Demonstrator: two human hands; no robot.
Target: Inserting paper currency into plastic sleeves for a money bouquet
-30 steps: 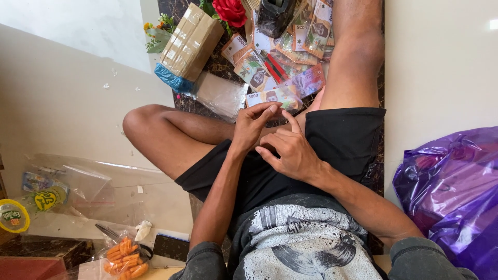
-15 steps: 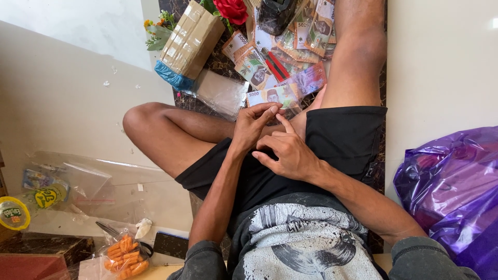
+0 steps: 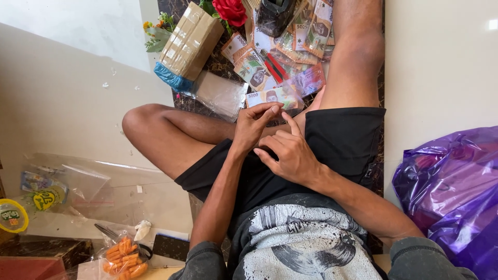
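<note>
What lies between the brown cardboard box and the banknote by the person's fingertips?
In the head view, a clear plastic bag lies on the dark floor between the cardboard box and the banknote.

Far right: crumpled purple plastic bag (image 3: 451, 192). Top left: tan cardboard box (image 3: 191, 41) with blue wrapping at one end, just beside a red artificial rose (image 3: 231, 10). Lower left: clear plastic sleeves (image 3: 88, 186), round yellow sticker (image 3: 11, 215), small bag of orange pieces (image 3: 124, 259), dark phone (image 3: 169, 246).
</note>
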